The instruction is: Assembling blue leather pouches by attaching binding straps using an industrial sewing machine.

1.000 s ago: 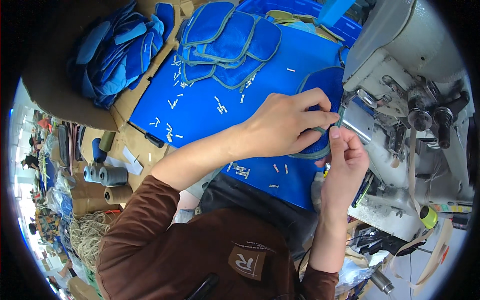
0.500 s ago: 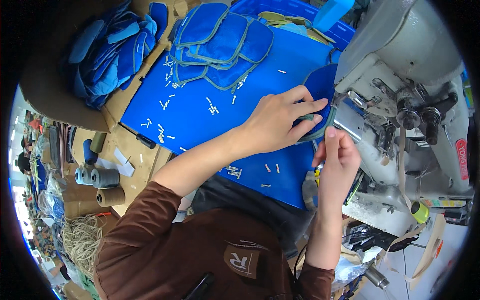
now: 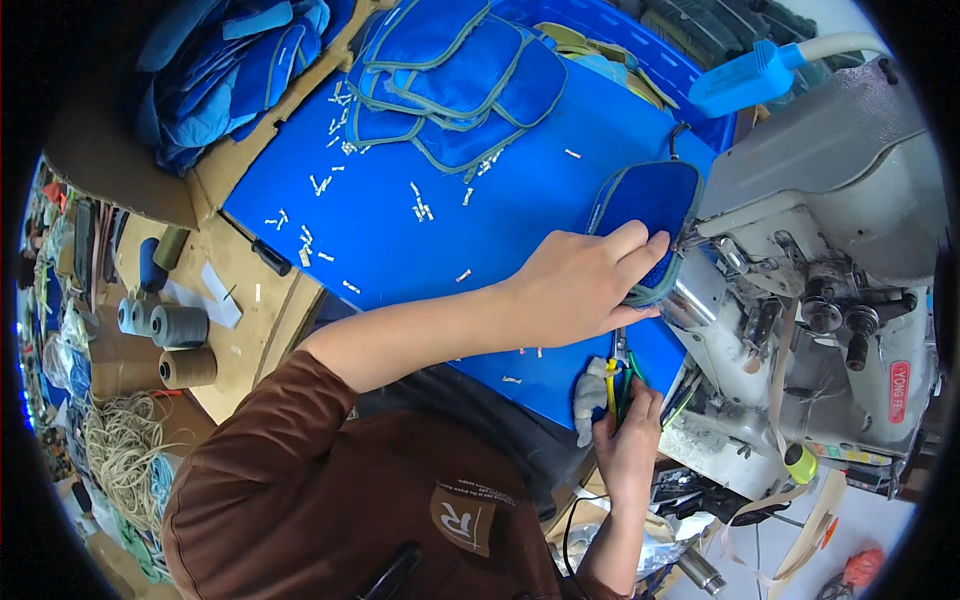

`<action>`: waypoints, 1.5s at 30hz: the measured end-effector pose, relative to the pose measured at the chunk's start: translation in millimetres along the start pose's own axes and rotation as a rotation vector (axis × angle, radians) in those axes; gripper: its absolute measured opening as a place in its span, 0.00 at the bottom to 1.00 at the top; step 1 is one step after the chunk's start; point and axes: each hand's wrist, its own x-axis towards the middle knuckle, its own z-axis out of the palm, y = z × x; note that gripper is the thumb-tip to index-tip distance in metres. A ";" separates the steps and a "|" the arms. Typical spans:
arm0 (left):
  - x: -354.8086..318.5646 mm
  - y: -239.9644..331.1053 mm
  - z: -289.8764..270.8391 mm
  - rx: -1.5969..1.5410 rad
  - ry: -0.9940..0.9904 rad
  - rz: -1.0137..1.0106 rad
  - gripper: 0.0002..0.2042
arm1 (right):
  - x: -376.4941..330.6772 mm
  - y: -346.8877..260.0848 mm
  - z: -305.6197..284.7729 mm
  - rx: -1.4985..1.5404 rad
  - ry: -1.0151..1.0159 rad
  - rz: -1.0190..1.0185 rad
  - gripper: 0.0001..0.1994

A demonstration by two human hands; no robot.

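My left hand (image 3: 585,285) reaches across the blue table top (image 3: 430,250) and lies on a blue padded fabric piece (image 3: 650,200) with grey-green edging. It holds the piece against the needle area of the grey sewing machine (image 3: 830,230), thumb at the lower edge. Lower down, at the table's front edge, my right hand (image 3: 628,445) grips small snips with yellow and green handles (image 3: 612,385). A grey rag (image 3: 585,400) hangs beside them.
A pile of similar blue pieces (image 3: 460,80) lies at the back of the table, with several white scraps (image 3: 320,185) scattered around. A cardboard box of blue fabric (image 3: 230,70) stands far left. Thread cones (image 3: 175,325) and cord (image 3: 125,450) lie at the left.
My right hand has dropped from the fabric's edge by the machine down to the table's front edge and taken the snips. My left hand stays on the blue piece.
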 end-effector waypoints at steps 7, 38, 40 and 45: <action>-0.6 9.8 -3.0 0.050 -0.047 -0.005 0.34 | 18.6 14.5 9.6 0.284 0.024 0.152 0.26; -31.5 -49.1 -65.2 0.319 0.075 -0.067 0.08 | 86.2 -119.3 17.2 0.440 0.003 0.028 0.16; -30.1 -58.9 -78.5 0.218 0.065 -0.167 0.09 | 76.4 -116.1 16.5 0.702 -0.005 0.120 0.13; -1.3 -75.8 -161.5 0.462 0.396 -0.243 0.12 | 53.5 -68.7 19.0 0.573 0.108 -0.013 0.12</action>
